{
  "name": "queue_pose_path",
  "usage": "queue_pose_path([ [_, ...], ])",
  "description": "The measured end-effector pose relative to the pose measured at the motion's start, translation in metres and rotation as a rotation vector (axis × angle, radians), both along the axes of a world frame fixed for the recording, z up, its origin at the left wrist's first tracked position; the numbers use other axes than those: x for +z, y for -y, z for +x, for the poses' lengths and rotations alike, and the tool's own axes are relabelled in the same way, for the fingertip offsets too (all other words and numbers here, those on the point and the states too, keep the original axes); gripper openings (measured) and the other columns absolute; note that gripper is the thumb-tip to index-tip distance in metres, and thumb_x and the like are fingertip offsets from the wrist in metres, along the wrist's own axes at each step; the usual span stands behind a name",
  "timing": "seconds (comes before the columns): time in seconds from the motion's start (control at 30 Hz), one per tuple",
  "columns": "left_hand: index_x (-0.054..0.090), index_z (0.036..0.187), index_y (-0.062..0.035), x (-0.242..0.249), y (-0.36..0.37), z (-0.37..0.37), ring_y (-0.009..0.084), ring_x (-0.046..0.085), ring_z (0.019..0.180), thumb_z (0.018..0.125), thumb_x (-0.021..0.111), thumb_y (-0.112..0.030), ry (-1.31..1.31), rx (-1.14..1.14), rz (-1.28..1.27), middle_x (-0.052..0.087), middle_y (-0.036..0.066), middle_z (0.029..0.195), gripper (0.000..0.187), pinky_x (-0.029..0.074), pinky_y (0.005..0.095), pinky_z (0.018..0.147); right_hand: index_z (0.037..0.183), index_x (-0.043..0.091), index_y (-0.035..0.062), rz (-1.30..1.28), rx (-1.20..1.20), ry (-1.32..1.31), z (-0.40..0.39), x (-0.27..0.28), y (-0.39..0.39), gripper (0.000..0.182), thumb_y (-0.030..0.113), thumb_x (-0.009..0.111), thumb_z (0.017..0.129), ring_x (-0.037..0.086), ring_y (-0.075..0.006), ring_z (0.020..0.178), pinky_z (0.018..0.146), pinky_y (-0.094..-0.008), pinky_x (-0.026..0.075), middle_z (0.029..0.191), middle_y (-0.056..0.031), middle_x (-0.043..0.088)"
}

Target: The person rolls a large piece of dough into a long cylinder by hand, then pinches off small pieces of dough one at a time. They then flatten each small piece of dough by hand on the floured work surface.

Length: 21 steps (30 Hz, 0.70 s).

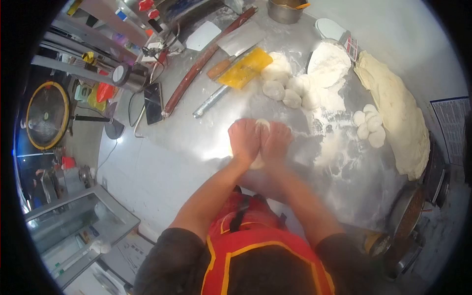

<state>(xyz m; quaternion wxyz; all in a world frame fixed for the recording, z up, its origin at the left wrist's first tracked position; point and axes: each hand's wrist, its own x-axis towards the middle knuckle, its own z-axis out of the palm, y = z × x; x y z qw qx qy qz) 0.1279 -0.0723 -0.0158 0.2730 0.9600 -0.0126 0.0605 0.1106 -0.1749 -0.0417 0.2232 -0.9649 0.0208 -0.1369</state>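
My left hand (244,140) and my right hand (276,141) press side by side on a piece of dough (257,162) on the metal work table (196,129). The fingers of both hands are curled over the dough, which shows only in the gap between the hands and below them. Beyond my hands lie several round dough pieces (273,90). A heap of white flour (328,61) is to their right, with more flour scattered nearer me.
A long dough slab (398,113) lies at the right, beside small flattened dough pieces (369,125). A yellow scraper (246,68), a metal rod (211,102), a long reddish-brown stick (196,69) and a phone (153,103) lie on the left. A metal pot (286,12) stands at the back.
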Motion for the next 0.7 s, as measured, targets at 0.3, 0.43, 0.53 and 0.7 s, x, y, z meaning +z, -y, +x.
queue_pose_path([
  [0.3, 0.060, 0.093, -0.0097, -0.069, -0.020, 0.062, 0.0331, 0.056, 0.096, 0.088, 0.051, -0.019, 0.261, -0.280, -0.074, 0.061, 0.013, 0.097, 0.014, 0.040, 0.0456, 0.087, 0.105, 0.058, 0.0053, 0.060, -0.044, -0.017, 0.047, 0.008, 0.011, 0.030, 0.031, 0.052, 0.091, 0.055, -0.0372, 0.101, 0.086, -0.0497, 0.040, 0.107, -0.0167, 0.061],
  [0.43, 0.059, 0.094, -0.0081, 0.045, -0.039, 0.002, 0.0333, 0.056, 0.100, 0.084, 0.052, -0.017, -0.471, -0.219, -0.201, 0.062, 0.014, 0.104, 0.015, 0.042, 0.0450, 0.085, 0.079, 0.062, 0.0027, 0.360, 0.145, -0.264, -0.001, 0.070, 0.021, 0.023, 0.022, 0.051, 0.087, 0.059, -0.0405, 0.076, 0.068, -0.0506, 0.042, 0.082, -0.0226, 0.061],
  [0.53, 0.059, 0.093, -0.0080, -0.011, -0.019, -0.040, 0.0312, 0.056, 0.097, 0.081, 0.054, -0.018, 0.005, -0.264, 0.052, 0.061, 0.013, 0.101, 0.016, 0.043, 0.0443, 0.082, 0.071, 0.061, 0.0035, 0.091, 0.266, 0.020, -0.025, 0.060, -0.005, 0.022, 0.018, 0.051, 0.084, 0.056, -0.0411, 0.069, 0.063, -0.0522, 0.039, 0.074, -0.0220, 0.057],
  [0.7, 0.057, 0.090, -0.0096, -0.020, -0.012, -0.019, 0.0267, 0.055, 0.089, 0.079, 0.058, -0.022, 0.455, -0.200, -0.007, 0.057, 0.009, 0.090, 0.017, 0.041, 0.0435, 0.080, 0.069, 0.057, 0.0055, 0.027, 0.123, 0.059, -0.009, -0.003, 0.000, 0.020, 0.019, 0.052, 0.083, 0.054, -0.0393, 0.069, 0.062, -0.0513, 0.037, 0.073, -0.0178, 0.056],
])
